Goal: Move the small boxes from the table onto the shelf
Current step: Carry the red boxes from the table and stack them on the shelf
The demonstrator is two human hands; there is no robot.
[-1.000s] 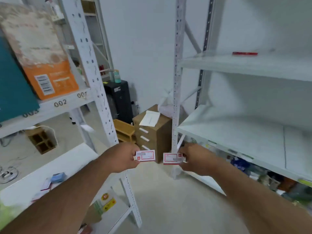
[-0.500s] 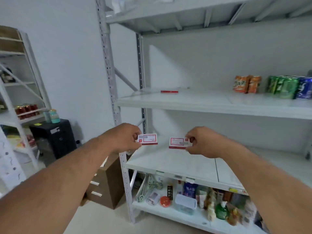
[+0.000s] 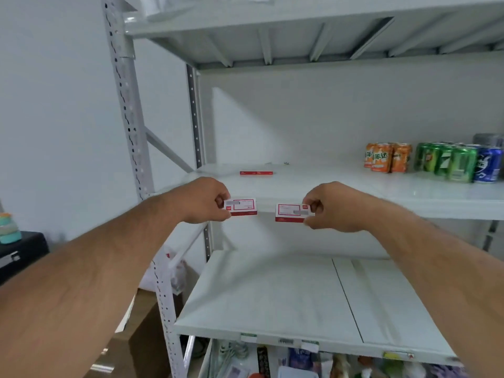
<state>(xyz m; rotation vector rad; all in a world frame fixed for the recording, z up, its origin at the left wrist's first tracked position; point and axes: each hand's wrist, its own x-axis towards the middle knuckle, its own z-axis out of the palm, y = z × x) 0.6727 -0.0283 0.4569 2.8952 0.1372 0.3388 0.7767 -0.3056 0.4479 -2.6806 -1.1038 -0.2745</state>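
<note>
My left hand (image 3: 201, 200) pinches a small white-and-red box (image 3: 241, 207) by its left end. My right hand (image 3: 331, 205) pinches a second small white-and-red box (image 3: 290, 213) by its right end. Both boxes hang side by side in the air, just in front of the front edge of the white metal shelf (image 3: 354, 197) at chest height. Further back on that shelf lie flat red small boxes (image 3: 256, 173) in a row.
Orange cans (image 3: 387, 158), green cans (image 3: 447, 162) and a blue can (image 3: 488, 166) stand at the shelf's right. A grey upright post (image 3: 128, 105) stands left. Below is a wide bare shelf board (image 3: 272, 296), and under it a level crowded with goods (image 3: 300, 361).
The view has swung from the left rack round to the white shelf and come closer. Both hands, each still holding its box, have risen to the height of the shelf with the cans.
</note>
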